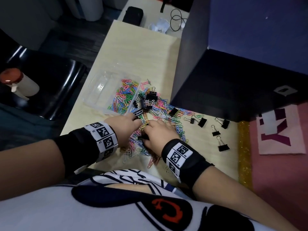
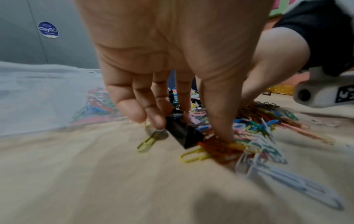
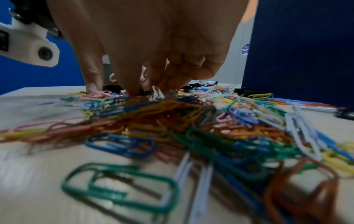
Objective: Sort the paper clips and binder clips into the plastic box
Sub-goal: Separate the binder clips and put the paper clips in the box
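A clear plastic box (image 1: 100, 90) stands on the table, with coloured paper clips (image 1: 124, 97) in its right compartment. A big loose pile of paper clips (image 1: 166, 112) and black binder clips (image 1: 150, 95) lies beside it. My left hand (image 1: 128, 125) reaches into the pile's near edge. Its fingertips and thumb (image 2: 222, 133) close round a black binder clip (image 2: 182, 133). My right hand (image 1: 156, 132) is right next to it, fingers curled down into the clips (image 3: 172, 118). Its thumb (image 3: 93, 84) and forefinger straddle another black binder clip (image 1: 143, 137).
Several binder clips (image 1: 202, 121) lie scattered on the table to the right. A dark blue partition (image 1: 216, 64) rises behind the pile. A gold glitter strip (image 1: 244, 155) edges the table on the right. A black case (image 1: 133, 15) and cable (image 1: 176, 20) lie at the far end.
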